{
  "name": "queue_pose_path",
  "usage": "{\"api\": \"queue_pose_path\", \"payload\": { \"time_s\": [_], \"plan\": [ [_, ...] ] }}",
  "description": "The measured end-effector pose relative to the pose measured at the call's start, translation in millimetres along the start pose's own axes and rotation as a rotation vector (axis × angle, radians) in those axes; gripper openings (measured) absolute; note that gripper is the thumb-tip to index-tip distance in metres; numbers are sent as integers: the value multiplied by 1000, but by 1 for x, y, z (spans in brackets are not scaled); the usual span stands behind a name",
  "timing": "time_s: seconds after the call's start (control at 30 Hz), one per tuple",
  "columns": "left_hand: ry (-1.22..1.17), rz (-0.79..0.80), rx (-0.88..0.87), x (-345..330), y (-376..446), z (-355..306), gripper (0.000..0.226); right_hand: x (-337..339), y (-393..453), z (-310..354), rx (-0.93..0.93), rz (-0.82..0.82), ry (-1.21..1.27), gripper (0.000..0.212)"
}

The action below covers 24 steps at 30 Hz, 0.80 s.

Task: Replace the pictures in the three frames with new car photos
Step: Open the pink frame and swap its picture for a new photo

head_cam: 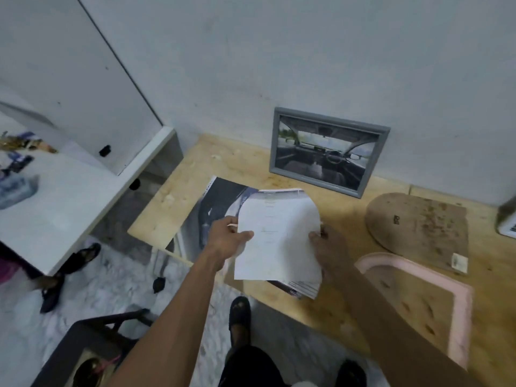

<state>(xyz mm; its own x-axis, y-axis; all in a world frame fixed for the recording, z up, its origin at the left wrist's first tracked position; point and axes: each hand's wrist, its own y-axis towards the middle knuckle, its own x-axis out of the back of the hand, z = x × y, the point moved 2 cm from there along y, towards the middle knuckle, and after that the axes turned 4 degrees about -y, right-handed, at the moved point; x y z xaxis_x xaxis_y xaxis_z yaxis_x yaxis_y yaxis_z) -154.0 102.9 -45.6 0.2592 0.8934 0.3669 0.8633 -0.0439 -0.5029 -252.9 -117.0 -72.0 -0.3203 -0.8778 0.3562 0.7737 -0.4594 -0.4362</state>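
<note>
1. Both arms reach forward and down over the plywood counter [349,208].
2. The left hand [223,241] pinches the left edge of a white sheet [276,236], thumb on top and fingers curled beneath.
3. The right hand [329,247] grips the right edge of the same sheet, fingers curled under a stack of car photos [304,289] below it.
4. The sheet is held tilted above the counter's near edge, its top edge curling.
5. A large dark car print [212,210] lies flat on the counter just left of the sheet, partly under the left hand.
6. A grey picture frame [326,150] holding a car-interior photo leans against the wall behind the hands.
7. A brown frame backing board [418,227] and a pink frame [458,311] lie flat to the right.
</note>
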Motion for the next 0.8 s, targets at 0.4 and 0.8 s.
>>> {"api": "queue_pose_path", "payload": {
  "time_s": [0.4, 0.8],
  "plan": [
    [366, -60, -13, 145, 150, 39, 20, -205, 38, 42, -290, -164, -70, 21],
    [612, -45, -21, 136, 206, 54, 45, -243, 74, 30, -391, -319, -144, 11]
  ]
}}
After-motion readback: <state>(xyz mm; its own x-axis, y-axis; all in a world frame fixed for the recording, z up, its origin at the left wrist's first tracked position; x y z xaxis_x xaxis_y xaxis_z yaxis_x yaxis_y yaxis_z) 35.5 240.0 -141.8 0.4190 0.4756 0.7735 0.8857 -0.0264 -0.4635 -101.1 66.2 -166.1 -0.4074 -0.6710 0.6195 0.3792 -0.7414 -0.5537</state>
